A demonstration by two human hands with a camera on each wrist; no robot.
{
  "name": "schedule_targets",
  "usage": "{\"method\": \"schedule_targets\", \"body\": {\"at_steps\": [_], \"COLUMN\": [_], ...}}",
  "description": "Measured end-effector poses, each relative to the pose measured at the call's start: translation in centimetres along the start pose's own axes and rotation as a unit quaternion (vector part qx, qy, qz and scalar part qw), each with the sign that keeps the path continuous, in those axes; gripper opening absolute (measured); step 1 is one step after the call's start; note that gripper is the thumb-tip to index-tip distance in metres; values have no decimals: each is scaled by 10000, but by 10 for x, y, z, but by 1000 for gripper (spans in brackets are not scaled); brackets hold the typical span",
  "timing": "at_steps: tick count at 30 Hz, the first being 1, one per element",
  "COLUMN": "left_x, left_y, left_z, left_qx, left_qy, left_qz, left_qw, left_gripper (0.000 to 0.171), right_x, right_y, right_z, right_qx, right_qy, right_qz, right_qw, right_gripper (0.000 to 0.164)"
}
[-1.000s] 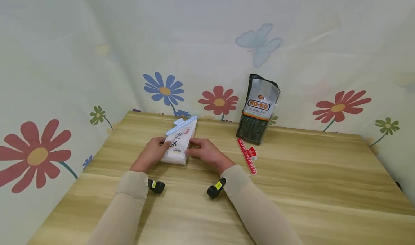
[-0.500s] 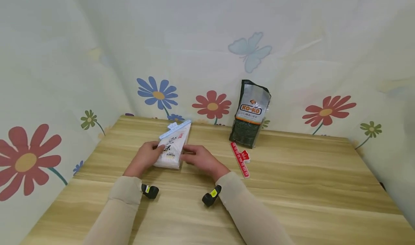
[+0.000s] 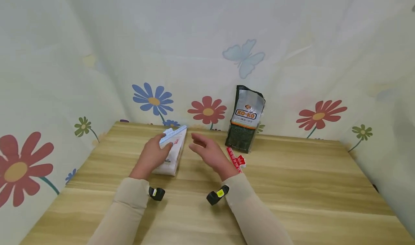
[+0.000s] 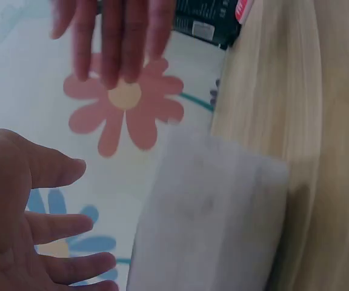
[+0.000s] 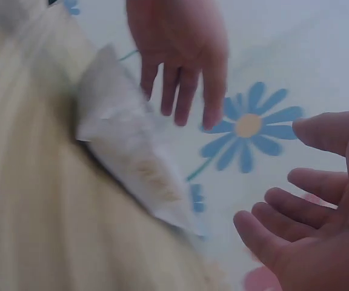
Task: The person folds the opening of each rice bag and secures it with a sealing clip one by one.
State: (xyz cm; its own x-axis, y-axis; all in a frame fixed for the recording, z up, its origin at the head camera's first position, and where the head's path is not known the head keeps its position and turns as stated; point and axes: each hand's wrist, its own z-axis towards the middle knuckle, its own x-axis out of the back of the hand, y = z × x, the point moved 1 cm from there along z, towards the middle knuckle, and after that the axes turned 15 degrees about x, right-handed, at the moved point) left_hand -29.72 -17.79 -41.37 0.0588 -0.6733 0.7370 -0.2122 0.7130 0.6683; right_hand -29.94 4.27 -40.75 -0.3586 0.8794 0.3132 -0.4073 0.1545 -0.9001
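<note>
A white bag with dark printed characters (image 3: 177, 151) stands on the table, its slanted top edge held by a pale blue ruler-shaped clip (image 3: 176, 133). My left hand (image 3: 152, 155) hovers just above and left of the bag, covering part of its front in the head view. To the right of the bag, my right hand (image 3: 212, 154) hangs apart from it. Both hands have relaxed, fairly straight fingers with nothing in them. In the left wrist view the bag (image 4: 214, 212) looks blurred, with a gap to the fingers. A similar gap shows beside the bag (image 5: 129, 136) in the right wrist view.
A dark green and silver KO-KO bag (image 3: 245, 120) leans against the flowered backdrop (image 3: 194, 57). In front of it lies a red ruler-shaped clip (image 3: 239, 160), partly behind my right wrist. The wood-grain table (image 3: 308, 180) extends to the right.
Both hands have let go of the white bag and lifted away from it, the right hand moving off to the right. The head view has shifted slightly. The bag stays standing with its clip.
</note>
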Motion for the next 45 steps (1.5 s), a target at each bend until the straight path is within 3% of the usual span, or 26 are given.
{"method": "schedule_targets", "body": {"at_steps": [5,8,16,22,29,45], "left_x": [-13,-19,-34,-45,-53,-73], "left_y": [17,25,51,67,84,114], "left_z": [-2,-4,-9,-10,-13,-14], "left_qx": [-402,-468,-731,-921,-874,-968], "left_qy": [133,171,-24,110,-34,-205], "left_qz": [-116,-258,-517,-668,-822,-988], "left_qw": [9990,9984,9960,9934,9928,9902], "left_gripper": [57,57,57,55,55,55], "right_x": [18,28,47,56,67,90], "right_y": [-12,-19,-28,-33,-37,-35], "right_z": [-4,-5,-6,-6,-9,-14], "right_qx": [350,541,769,1012,823,903], "right_qy": [606,864,1330,1596,1979,2499], "right_qz": [57,84,-40,70,80,240], "right_qw": [9975,9948,9881,9820,9767,9637], "right_gripper": [53,49,44,43,41,41]}}
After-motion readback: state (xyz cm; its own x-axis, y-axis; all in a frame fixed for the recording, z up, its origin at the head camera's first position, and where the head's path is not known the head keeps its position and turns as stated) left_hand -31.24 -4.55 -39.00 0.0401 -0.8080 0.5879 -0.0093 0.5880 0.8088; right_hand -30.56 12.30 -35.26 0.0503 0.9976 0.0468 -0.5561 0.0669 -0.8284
